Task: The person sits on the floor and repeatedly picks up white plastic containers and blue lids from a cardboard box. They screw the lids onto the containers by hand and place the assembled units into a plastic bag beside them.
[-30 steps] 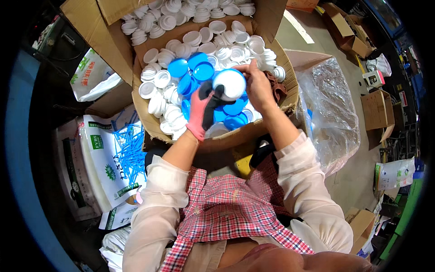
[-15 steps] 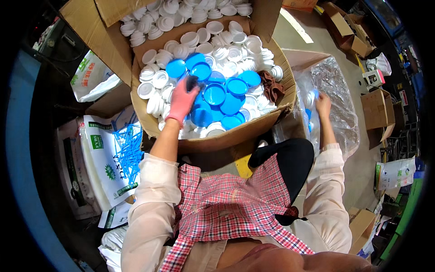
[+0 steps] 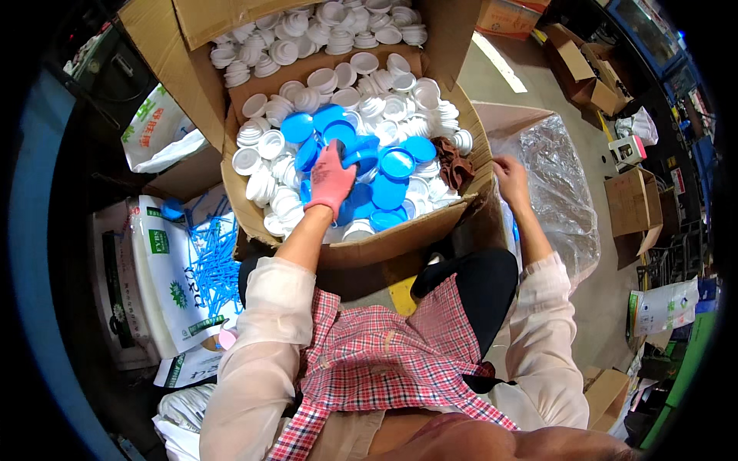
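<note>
My left hand (image 3: 332, 183), in a pink glove with dark fingertips, reaches into a cardboard box (image 3: 384, 240) of white plastic cups and blue lids. Its fingers are closed on a tilted blue lid (image 3: 361, 156). More round blue lids (image 3: 397, 163) lie loose around it, on top of the white cups (image 3: 270, 144). My bare right hand (image 3: 513, 183) is beside the box's right wall, above a carton lined with clear plastic (image 3: 560, 177). Its fingers are loosely bent and apart, and nothing shows in them. A crumpled brown cloth (image 3: 455, 163) sits at the box's right side.
Thin blue sticks (image 3: 214, 257) lie on white printed sacks (image 3: 165, 280) at left. A raised cardboard flap (image 3: 165, 58) stands at the box's back left. Further cartons (image 3: 634, 201) and a white bag (image 3: 665, 306) line the right side.
My left hand has moved slightly right and down and closed on a blue lid. My right hand has come left out of the lined carton; the bluish-white piece at its fingers no longer shows.
</note>
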A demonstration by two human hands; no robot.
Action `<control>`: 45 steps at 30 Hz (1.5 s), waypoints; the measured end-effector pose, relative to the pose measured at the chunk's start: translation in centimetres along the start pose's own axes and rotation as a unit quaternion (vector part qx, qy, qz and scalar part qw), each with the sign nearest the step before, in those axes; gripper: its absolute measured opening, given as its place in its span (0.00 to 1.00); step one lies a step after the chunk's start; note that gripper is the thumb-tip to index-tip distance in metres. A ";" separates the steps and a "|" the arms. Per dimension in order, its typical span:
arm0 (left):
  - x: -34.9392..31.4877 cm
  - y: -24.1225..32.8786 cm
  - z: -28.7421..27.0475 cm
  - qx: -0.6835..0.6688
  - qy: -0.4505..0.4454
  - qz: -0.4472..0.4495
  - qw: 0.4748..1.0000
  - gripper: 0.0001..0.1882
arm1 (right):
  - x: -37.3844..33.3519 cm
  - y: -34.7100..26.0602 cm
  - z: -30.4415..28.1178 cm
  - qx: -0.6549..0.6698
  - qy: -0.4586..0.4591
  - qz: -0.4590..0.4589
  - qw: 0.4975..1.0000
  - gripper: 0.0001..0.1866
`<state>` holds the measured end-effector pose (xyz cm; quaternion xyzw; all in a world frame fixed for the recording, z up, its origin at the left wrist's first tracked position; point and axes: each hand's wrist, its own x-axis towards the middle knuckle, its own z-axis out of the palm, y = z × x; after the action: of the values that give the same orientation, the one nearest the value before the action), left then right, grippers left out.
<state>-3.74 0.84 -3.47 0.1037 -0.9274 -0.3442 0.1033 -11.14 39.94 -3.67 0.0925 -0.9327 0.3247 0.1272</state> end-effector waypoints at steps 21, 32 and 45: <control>0.5 -2.3 -9.4 -0.789 -0.239 -0.124 0.553 0.29 | 5.7 -20.7 12.7 0.578 -0.234 0.101 0.775 0.09; -0.7 -1.2 -8.1 -0.747 -0.248 -0.149 0.599 0.31 | 0.4 -22.9 5.8 0.615 -0.297 0.112 0.722 0.30; -0.2 -3.4 -6.3 -0.614 -0.226 -0.088 0.751 0.31 | -1.9 -23.4 2.6 0.020 -0.253 -0.438 0.862 0.31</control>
<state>-1.47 -5.54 -1.03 0.0187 -0.4996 -0.8605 -0.0986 -3.84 20.40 7.45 0.5731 -0.7895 0.2193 0.0140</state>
